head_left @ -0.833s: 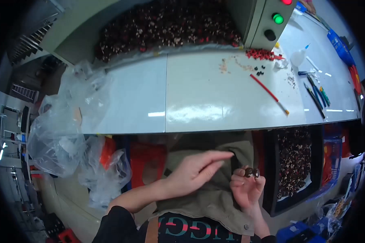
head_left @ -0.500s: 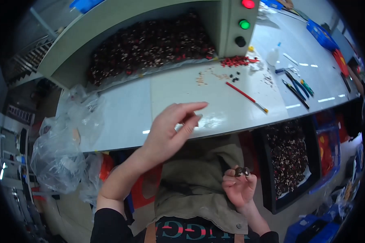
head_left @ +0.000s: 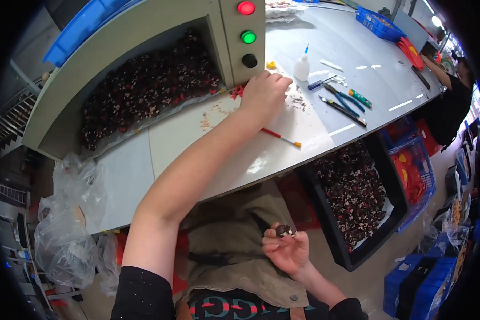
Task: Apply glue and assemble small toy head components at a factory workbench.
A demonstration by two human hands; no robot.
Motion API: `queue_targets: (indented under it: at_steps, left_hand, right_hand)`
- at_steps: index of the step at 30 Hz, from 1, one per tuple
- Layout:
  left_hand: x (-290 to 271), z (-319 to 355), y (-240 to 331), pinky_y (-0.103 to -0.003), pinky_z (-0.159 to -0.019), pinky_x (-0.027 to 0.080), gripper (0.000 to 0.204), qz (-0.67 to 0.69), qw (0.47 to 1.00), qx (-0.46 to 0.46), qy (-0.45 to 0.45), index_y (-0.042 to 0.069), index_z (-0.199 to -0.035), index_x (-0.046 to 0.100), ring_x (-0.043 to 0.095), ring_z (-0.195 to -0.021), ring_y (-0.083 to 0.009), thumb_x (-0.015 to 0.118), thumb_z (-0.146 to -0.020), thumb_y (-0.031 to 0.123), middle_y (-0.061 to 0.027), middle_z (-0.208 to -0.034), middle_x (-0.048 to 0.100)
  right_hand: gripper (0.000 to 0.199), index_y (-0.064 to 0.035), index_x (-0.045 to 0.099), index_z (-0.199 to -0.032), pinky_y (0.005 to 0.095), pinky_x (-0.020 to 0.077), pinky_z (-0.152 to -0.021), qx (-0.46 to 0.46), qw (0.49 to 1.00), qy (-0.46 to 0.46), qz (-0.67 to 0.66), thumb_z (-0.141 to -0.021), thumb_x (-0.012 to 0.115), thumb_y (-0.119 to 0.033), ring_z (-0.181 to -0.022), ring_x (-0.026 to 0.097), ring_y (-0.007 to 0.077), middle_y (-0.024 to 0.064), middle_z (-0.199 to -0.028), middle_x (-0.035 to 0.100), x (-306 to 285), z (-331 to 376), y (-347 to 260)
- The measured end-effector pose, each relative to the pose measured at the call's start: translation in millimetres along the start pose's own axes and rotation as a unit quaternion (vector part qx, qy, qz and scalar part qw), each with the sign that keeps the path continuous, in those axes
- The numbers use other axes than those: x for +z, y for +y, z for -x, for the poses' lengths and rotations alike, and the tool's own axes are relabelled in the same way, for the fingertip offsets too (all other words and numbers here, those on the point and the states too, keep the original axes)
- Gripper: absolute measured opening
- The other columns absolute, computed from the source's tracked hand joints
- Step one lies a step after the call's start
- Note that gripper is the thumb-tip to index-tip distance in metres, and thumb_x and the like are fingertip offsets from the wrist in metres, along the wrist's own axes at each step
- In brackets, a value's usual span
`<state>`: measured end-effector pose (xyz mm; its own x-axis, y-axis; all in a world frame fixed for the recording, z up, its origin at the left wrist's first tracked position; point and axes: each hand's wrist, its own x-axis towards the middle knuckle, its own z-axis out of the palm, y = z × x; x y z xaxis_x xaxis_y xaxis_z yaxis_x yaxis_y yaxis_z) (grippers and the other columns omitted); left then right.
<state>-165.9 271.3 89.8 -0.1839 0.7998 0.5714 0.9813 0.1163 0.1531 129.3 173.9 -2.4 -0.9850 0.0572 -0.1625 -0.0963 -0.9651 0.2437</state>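
Observation:
My right hand (head_left: 288,253) is closed around a small dark brown figure with pale spots (head_left: 285,231), held up between thumb and fingers in front of my apron. My left hand (head_left: 264,96) reaches across the white worktop, its back toward me and its fingers bent downward. It hovers over or touches the pile of small red pieces (head_left: 236,92); the fingertips and whatever lies under them are hidden. Under my left wrist lies a thin red-handled brush (head_left: 281,137). Tan bits (head_left: 205,121) and dark crumbs (head_left: 298,101) are scattered beside the hand.
A grey-green machine housing (head_left: 210,32) with lit buttons holds many dark small pieces (head_left: 149,80). Pliers (head_left: 346,98), a white bottle (head_left: 302,68) and a blue basket (head_left: 380,24) stand to the right. Below is a black tray (head_left: 333,240); plastic bags (head_left: 64,234) hang left. Another person (head_left: 450,101) works far right.
My left hand has moved forward and right, from above the front worktop to the red pieces. The right hand keeps its hold on the dark figure. The view has shifted toward the right.

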Motion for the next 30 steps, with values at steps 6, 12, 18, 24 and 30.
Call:
queue_targets:
  at_steps: [6,12,18,24,30]
  left_hand:
    - [30,-15,-9,-0.039,-0.067,0.042,0.021,-0.084,0.996,-0.003,-0.022,0.011,-0.094,0.061,0.059,-0.078,-0.0264,0.052,-0.076,0.003,-0.0079,-0.076,0.061]
    - [2,-2,3,-0.039,-0.075,0.041,0.023,-0.024,0.999,-0.033,-0.003,0.011,-0.1,0.06,0.056,-0.085,-0.028,0.051,-0.081,0.003,-0.0095,-0.09,0.058]
    - [-67,34,51,-0.032,-0.076,0.046,0.025,0.321,0.941,-0.11,-0.013,0.005,-0.111,0.055,0.054,-0.08,-0.0212,0.05,-0.087,0.001,-0.0109,-0.092,0.052]
    - [-121,125,95,-0.022,-0.073,0.046,0.029,0.475,0.843,-0.227,-0.105,0.003,-0.118,0.053,0.055,-0.084,-0.0088,0.051,-0.089,-0.001,-0.0044,-0.098,0.051]
    - [-98,190,115,-0.022,-0.082,0.046,0.033,0.587,0.721,-0.351,-0.108,0.0,-0.122,0.051,0.055,-0.098,-0.0097,0.054,-0.09,0.0,-0.0047,-0.108,0.055]
  right_hand:
    - [0.035,-0.005,0.057,-0.102,0.0211,0.0349,-0.071,-0.002,1.0,0.016,0.013,-0.071,0.068,-0.018,-0.068,0.039,0.0046,-0.0041,-0.08,0.043,4,-2,-13]
    - [0.041,-0.0029,0.056,-0.107,0.0223,0.0385,-0.074,0.015,1.0,-0.015,0.006,-0.071,0.067,-0.02,-0.071,0.042,0.006,0.0035,-0.094,0.05,-5,1,-9]
    - [0.039,-0.0026,0.058,-0.106,0.0209,0.0373,-0.072,0.011,0.999,0.003,-0.036,-0.07,0.062,-0.017,-0.07,0.041,0.0058,0.0017,-0.091,0.05,-12,6,-6]
    - [0.048,-0.0019,0.053,-0.115,0.0213,0.0381,-0.072,-0.026,1.0,-0.009,0.011,-0.073,0.062,-0.022,-0.073,0.041,0.0067,0.005,-0.098,0.05,-9,8,-3]
    - [0.047,-0.0019,0.051,-0.119,0.0216,0.0392,-0.072,-0.022,0.999,-0.045,0.008,-0.077,0.062,-0.022,-0.073,0.041,0.0053,0.0055,-0.102,0.051,-19,-2,-5]
